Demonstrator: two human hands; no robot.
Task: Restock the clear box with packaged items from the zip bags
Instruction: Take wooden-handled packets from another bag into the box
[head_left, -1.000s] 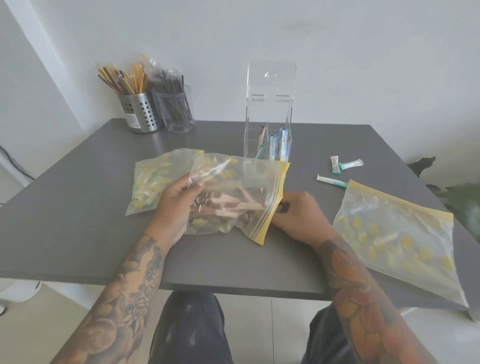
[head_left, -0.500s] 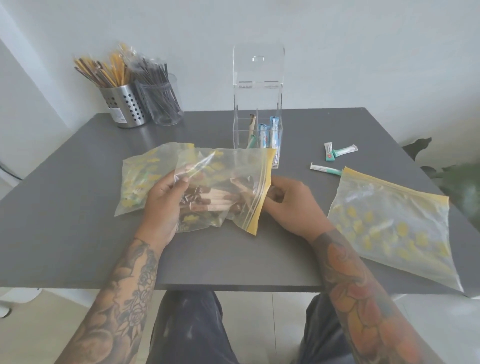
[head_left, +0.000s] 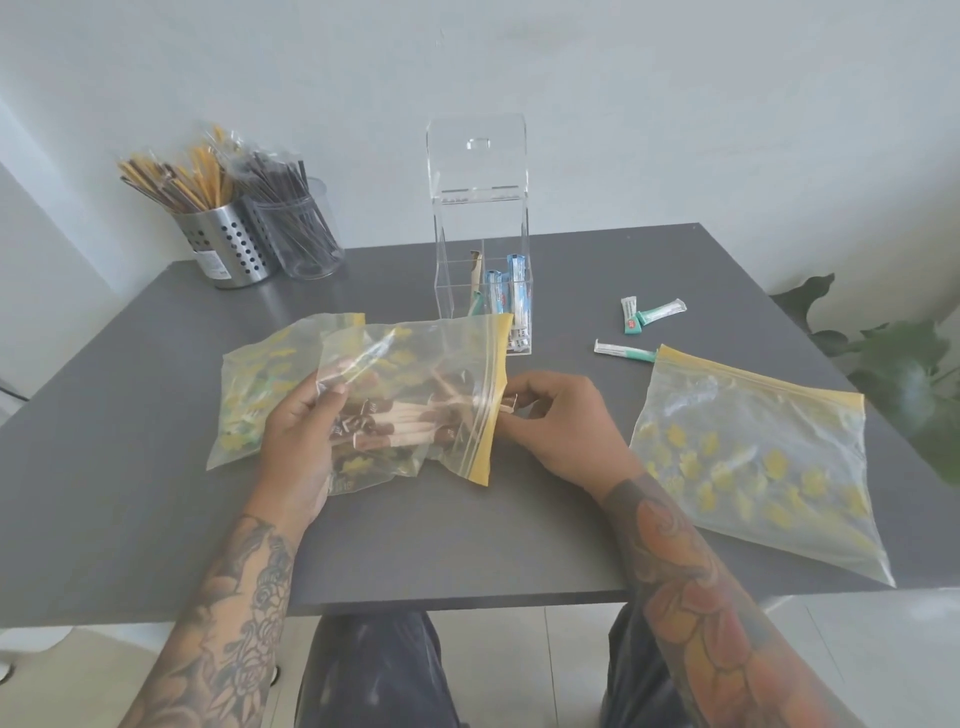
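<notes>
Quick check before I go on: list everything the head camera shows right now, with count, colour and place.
clear box: one, transparent, lid up, back centre of table; a few blue and brown packets inside
brown-packet zip bag: one, clear with yellow strip, front centre
green-packet zip bag: one, clear with yellow print, partly under the first bag, on its left
near-empty zip bag: one, clear with yellow print, flat on the right
loose packets: three, white and green, right of the box
metal holder: one, silver, perforated, back left, holding wrapped sticks
clear cup: one, beside the holder, dark sticks
table: one, grey
plant: green, right edge
left hand: grips the brown-packet bag
right hand: fingers pinch a packet end at the bag mouth
</notes>
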